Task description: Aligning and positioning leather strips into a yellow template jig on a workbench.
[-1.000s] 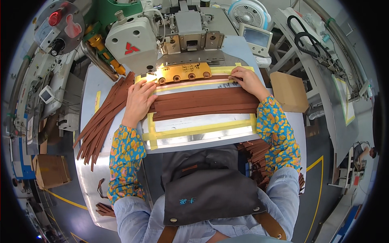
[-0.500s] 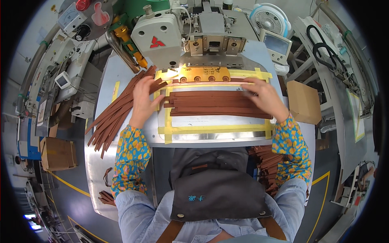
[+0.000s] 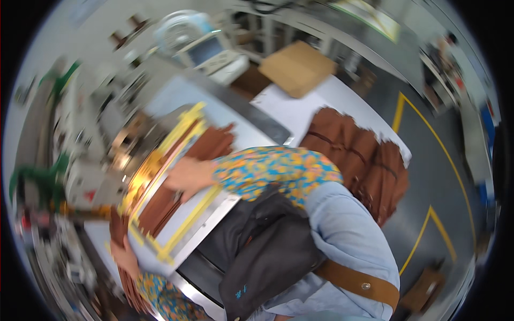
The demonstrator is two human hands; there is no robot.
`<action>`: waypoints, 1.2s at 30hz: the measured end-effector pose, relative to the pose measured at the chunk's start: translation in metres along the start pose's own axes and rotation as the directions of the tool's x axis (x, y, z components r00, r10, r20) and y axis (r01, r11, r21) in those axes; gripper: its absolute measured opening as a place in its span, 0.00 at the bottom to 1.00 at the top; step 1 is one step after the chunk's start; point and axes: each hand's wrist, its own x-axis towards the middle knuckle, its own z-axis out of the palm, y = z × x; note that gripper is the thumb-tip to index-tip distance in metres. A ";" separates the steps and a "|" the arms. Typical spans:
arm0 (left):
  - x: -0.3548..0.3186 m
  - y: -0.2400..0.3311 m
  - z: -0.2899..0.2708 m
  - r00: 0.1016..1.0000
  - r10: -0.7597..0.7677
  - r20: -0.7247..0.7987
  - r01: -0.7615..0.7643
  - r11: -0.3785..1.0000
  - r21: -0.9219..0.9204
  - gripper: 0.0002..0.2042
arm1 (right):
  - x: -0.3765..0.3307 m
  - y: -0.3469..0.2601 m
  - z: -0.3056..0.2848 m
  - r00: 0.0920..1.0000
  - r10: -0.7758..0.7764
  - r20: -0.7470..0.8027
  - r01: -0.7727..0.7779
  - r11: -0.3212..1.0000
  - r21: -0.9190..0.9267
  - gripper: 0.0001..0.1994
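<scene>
My right hand (image 3: 188, 175) lies over a flat row of brown strips (image 3: 163, 210) on the work plate, fingers bent downward and smeared by motion. A frame of yellow tape (image 3: 190, 218) borders the row. Beyond it, at the lit sewing machine (image 3: 88, 184), a yellow template (image 3: 140, 179) shows blurred. My left hand (image 3: 126, 258) is at the lower left, against the loose pile of brown strips (image 3: 128, 289). Its grip is too blurred to read.
Tied bundles of brown strips (image 3: 356, 155) lie to my right on a white surface. An open cardboard box (image 3: 297, 68), a control panel (image 3: 208, 51) and a fan (image 3: 181, 29) stand farther back. Yellow lines (image 3: 439, 136) mark the grey floor.
My view has swung strongly to the right and tilted, bringing the tied bundles into sight. Both hands remain near the same strips, the right one over the row, the left by the loose pile.
</scene>
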 end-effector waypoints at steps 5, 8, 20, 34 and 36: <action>0.020 -0.003 0.014 0.973 -0.173 0.152 0.123 0.948 0.295 0.39 | 0.007 0.003 0.030 0.978 -0.059 -0.202 0.043 0.996 -0.079 0.27; 0.030 -0.014 0.030 0.950 -0.279 0.140 0.210 0.903 0.374 0.41 | 0.016 0.003 0.050 0.938 -0.109 -0.328 0.075 0.990 -0.116 0.31; 0.015 -0.023 0.040 0.967 -0.255 -0.018 0.246 0.904 0.349 0.37 | 0.014 -0.007 0.044 0.934 -0.070 -0.350 0.066 0.998 -0.023 0.30; 0.015 -0.010 0.042 0.973 -0.230 -0.028 0.227 0.921 0.317 0.35 | 0.009 -0.003 0.040 0.937 -0.087 -0.339 0.054 0.993 -0.105 0.31; 0.013 -0.011 0.042 0.972 -0.235 -0.020 0.229 0.923 0.309 0.36 | 0.009 -0.003 0.040 0.939 -0.090 -0.332 0.061 0.993 -0.099 0.31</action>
